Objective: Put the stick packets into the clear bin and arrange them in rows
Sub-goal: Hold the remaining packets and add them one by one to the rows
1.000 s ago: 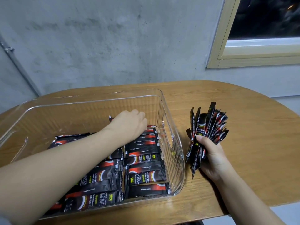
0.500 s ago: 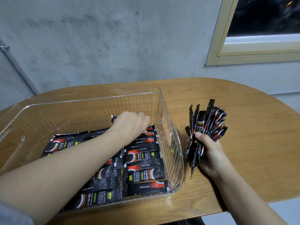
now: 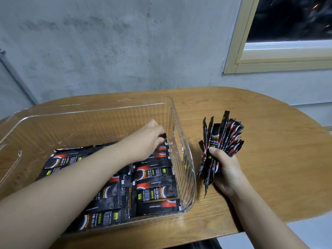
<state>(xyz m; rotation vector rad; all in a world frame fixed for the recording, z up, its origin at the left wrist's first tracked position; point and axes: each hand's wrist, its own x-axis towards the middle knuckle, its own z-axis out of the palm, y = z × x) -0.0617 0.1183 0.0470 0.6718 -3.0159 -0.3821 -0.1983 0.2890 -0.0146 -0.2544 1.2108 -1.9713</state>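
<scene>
A clear ribbed bin (image 3: 186,159) stands on the left half of the wooden table (image 3: 269,159). Black and red stick packets (image 3: 154,191) lie flat in rows on the bin's floor. My left hand (image 3: 145,139) reaches deep into the bin and pinches the end of one stick packet (image 3: 163,136) at the far end of the right row, close to the bin's right wall. Outside the bin, to its right, my right hand (image 3: 226,169) grips a fanned bunch of stick packets (image 3: 222,139) upright above the table.
A grey concrete wall rises just behind the table. A window with a pale frame (image 3: 239,58) sits at the upper right. The bin's far half shows bare floor (image 3: 80,130). The table's rounded edge runs close at the front right.
My left hand has slid right and farther back along the right row, with a packet end now showing at its fingertips. The bunch in my right hand has barely moved.
</scene>
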